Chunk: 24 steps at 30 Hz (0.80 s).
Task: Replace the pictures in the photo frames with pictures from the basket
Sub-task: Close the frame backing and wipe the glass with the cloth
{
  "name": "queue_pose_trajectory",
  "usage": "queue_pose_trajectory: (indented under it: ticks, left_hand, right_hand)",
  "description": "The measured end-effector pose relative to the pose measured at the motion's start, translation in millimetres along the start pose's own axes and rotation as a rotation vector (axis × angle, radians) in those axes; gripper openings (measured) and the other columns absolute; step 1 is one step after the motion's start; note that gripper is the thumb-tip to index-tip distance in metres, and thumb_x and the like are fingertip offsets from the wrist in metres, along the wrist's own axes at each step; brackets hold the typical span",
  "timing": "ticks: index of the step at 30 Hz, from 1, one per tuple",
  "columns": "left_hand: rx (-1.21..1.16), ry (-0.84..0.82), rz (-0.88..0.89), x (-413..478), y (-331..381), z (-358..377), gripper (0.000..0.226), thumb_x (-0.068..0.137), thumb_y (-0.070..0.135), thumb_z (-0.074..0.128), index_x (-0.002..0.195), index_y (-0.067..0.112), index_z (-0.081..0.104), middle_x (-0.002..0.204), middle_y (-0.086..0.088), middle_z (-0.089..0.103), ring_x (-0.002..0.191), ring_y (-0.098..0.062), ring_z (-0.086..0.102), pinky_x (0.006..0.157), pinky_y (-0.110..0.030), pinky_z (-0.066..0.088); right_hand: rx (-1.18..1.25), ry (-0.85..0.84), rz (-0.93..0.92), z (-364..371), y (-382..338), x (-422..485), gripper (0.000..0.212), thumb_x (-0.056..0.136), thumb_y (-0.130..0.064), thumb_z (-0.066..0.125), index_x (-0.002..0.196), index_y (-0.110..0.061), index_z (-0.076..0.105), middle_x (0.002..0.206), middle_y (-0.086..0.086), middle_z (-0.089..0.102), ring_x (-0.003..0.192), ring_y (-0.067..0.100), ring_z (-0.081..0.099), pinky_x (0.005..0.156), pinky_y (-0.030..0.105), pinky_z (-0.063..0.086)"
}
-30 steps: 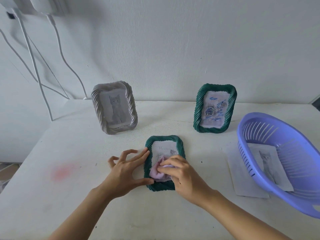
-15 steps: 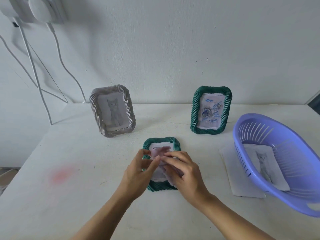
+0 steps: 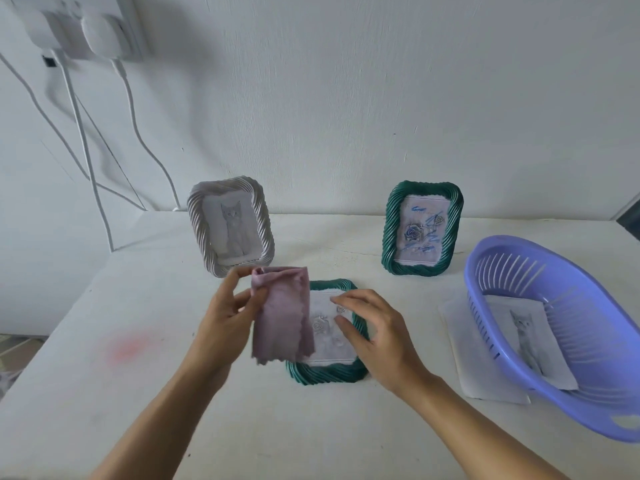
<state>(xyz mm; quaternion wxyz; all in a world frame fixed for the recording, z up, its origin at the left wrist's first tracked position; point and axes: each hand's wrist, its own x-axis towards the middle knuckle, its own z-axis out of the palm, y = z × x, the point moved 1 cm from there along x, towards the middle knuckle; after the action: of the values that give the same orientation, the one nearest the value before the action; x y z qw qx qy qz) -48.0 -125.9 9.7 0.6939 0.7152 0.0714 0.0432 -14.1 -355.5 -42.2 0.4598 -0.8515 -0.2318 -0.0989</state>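
Note:
A green twisted-rim photo frame (image 3: 329, 372) lies flat on the table in front of me, showing a pale rose picture. My left hand (image 3: 221, 320) pinches a pink cloth (image 3: 282, 317) by its top edge and holds it hanging above the frame's left side. My right hand (image 3: 374, 330) hovers over the frame's right side with fingers relaxed and holding nothing. A white frame (image 3: 230, 225) with a cat picture stands at the back left. A second green frame (image 3: 420, 228) with a blue rose picture stands at the back right. The purple basket (image 3: 568, 393) at the right holds a cat picture (image 3: 528, 334).
A loose white sheet (image 3: 464, 344) lies on the table, partly under the basket's left side. White cables (image 3: 86, 150) hang from wall plugs at the upper left. A faint pink stain (image 3: 130, 346) marks the tabletop at the left.
The pink cloth was pressed on the flat frame by my right hand. It passed to my left hand, which lifted it off. My right hand let go and opened.

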Motion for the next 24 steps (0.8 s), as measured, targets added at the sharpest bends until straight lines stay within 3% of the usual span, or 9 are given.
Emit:
queue_pose_trajectory:
  ticks: [4,6,10,13,17,21,24]
  left_hand:
    - [0.013,0.066,-0.076,9.2,-7.4,-38.3,0.017,0.104,0.018,0.046,0.118,0.014,0.055,0.088,-0.014,0.075,0.072,-0.018,0.070,0.058,-0.025,0.056]
    - [0.078,0.126,-0.129,16.5,-20.3,-60.0,0.017,0.105,0.015,0.045,0.118,0.014,0.055,0.086,-0.016,0.074,0.068,-0.018,0.069,0.056,-0.025,0.054]
    - [0.300,0.234,-0.206,31.8,-51.7,-101.9,0.018,0.104,0.018,0.045,0.110,0.027,0.059,0.095,-0.022,0.073,0.083,-0.038,0.070,0.078,-0.049,0.055]
    - [0.670,0.283,-0.211,34.7,-65.6,-114.0,0.019,0.102,0.024,0.046,0.117,0.026,0.058,0.106,-0.008,0.072,0.100,-0.037,0.065,0.091,-0.049,0.050]
    - [1.070,0.376,-0.047,24.1,-75.1,-109.7,0.030,0.099,0.034,0.046,0.128,0.029,0.053,0.113,0.000,0.064,0.106,-0.029,0.061,0.086,-0.039,0.028]
    - [1.271,0.380,0.213,11.9,-83.3,-108.8,0.032,0.094,0.022,0.054,0.118,0.042,0.060,0.119,0.002,0.056,0.104,-0.029,0.056,0.082,-0.043,0.027]
    - [1.341,0.357,0.216,10.8,-87.7,-109.5,0.034,0.092,0.026,0.047,0.112,0.046,0.065,0.135,0.003,0.048,0.113,-0.029,0.051,0.081,-0.043,0.023]
  right_hand:
    - [-0.188,-0.005,0.121,10.9,12.5,4.7,0.038,0.095,-0.045,0.049,0.125,-0.028,0.065,0.123,-0.011,0.056,0.121,0.010,0.050,0.100,0.045,0.046]
    - [-0.255,-0.013,0.181,19.1,18.5,4.0,0.042,0.095,-0.047,0.046,0.129,-0.028,0.062,0.129,-0.005,0.053,0.127,0.016,0.045,0.103,0.047,0.043]
    - [-0.355,-0.069,0.299,32.6,25.1,-1.2,0.046,0.099,-0.049,0.042,0.138,-0.028,0.054,0.142,0.003,0.046,0.135,0.023,0.040,0.109,0.045,0.037]
    - [-0.435,-0.093,0.337,40.1,25.6,-3.4,0.065,0.092,-0.062,0.023,0.138,-0.027,0.052,0.144,0.005,0.044,0.134,0.025,0.041,0.109,0.043,0.033]
    - [-0.483,-0.087,0.339,45.9,24.8,-4.1,0.061,0.095,-0.058,0.027,0.136,-0.023,0.054,0.145,0.010,0.044,0.133,0.030,0.044,0.109,0.046,0.036]
    - [-0.498,-0.086,0.344,48.4,24.0,-7.1,0.055,0.097,-0.055,0.032,0.136,-0.022,0.054,0.148,0.011,0.041,0.131,0.031,0.043,0.110,0.045,0.036]
    - [-0.483,-0.110,0.363,48.6,28.1,-9.5,0.050,0.100,-0.052,0.038,0.139,-0.024,0.051,0.154,0.007,0.034,0.136,0.029,0.038,0.114,0.043,0.032]
